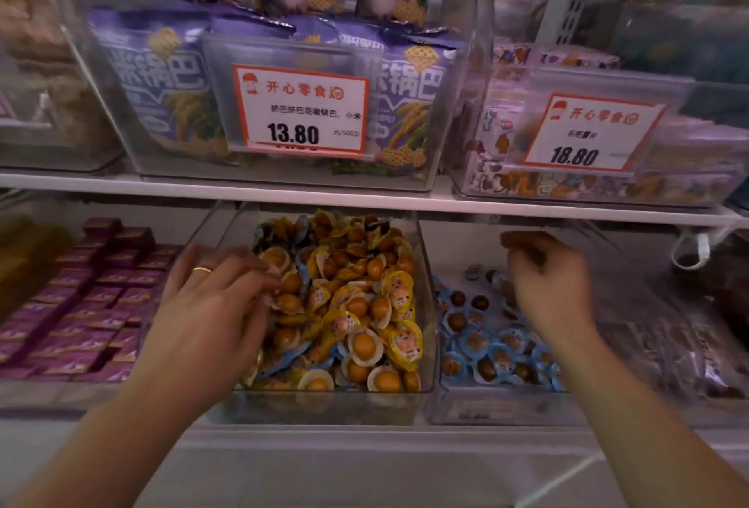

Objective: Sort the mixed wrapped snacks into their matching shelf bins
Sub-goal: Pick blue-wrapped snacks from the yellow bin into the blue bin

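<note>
The left hand (210, 300) is resting spread fingers on yellow-wrapped egg snacks (344, 305) in the clear middle bin (427, 305); the right hand (547, 284) is hovering curled over blue-wrapped snacks (486, 341), grip unclear. Pick only blue strays.

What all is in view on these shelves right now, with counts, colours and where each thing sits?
Yellow-wrapped egg snacks: many, yellow and orange, heaped in the lower middle clear bin; a few blue-wrapped ones mixed in.
Blue-wrapped egg snacks: many, blue with brown centres, lower right bin.
Purple packets: many, purple-pink, lower left.
Purple snack bags: several, upper middle bin.
Price tags: two, white with red border; 13.80 upper middle, 18.80 upper right.
Patterned packets: several, multicoloured, upper right bin.
Left hand: ring on one finger, fingers reaching into the yellow heap.
Right hand: above the blue-wrapped snacks; grip blurred.
</note>
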`<state>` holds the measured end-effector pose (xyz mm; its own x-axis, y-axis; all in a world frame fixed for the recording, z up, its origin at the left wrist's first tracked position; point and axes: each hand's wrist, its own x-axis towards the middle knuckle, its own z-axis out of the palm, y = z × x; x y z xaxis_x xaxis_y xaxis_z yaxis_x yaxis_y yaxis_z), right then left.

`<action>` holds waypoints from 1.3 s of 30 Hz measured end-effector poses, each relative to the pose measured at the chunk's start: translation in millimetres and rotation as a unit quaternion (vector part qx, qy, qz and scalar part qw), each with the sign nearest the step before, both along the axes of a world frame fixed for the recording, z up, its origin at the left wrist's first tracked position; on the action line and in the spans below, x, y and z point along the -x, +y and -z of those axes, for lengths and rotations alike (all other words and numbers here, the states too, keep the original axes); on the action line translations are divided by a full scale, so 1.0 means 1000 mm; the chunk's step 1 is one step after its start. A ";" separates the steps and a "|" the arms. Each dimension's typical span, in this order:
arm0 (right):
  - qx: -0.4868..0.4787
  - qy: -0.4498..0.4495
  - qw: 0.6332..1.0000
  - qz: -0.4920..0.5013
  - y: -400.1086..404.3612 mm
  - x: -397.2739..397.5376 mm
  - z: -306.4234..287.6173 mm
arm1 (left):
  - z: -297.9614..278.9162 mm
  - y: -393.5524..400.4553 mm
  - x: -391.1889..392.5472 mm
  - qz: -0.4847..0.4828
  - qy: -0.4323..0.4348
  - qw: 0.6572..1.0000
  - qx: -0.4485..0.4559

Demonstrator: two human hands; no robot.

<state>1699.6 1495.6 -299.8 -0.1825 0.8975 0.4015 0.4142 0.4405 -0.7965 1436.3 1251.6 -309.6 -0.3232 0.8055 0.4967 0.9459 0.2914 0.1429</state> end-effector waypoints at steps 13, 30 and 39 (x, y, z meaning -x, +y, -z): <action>-0.088 -0.319 0.803 -0.496 -0.124 0.134 0.023 | 0.005 -0.033 0.024 0.035 -0.049 0.996 0.067; -0.140 -0.341 0.865 -0.340 -0.084 0.119 0.012 | 0.014 -0.010 -0.017 0.122 -0.050 0.991 -0.026; -0.092 -0.148 0.962 -0.208 -0.084 0.099 0.000 | 0.025 0.028 -0.026 0.057 -0.182 0.974 0.124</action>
